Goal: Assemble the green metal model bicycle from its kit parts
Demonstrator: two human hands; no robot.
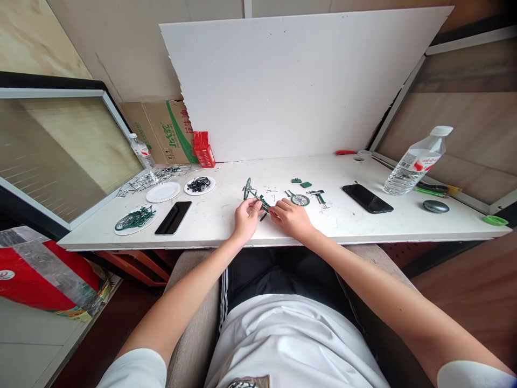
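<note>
Between my two hands is a small green model bicycle (253, 191), partly built, with one wheel at its far left end. My left hand (246, 218) pinches its frame from the left. The fingers of my right hand (291, 215) close on the frame's near right end; they hide what exactly they grip. To the right of my hands lie a loose green wheel (300, 200) and a dark green T-shaped part (317, 195). Two small green pieces (306, 185) rest farther back. Tiny bits are scattered just beyond my fingers.
At left stand a plate of green parts (117, 228), a plate of black parts (187, 188), a bare white plate (162, 192) and a phone (173, 217). At right are another phone (367, 199), a water bottle (418, 161) and a mouse (435, 206). A white board (299, 86) leans behind.
</note>
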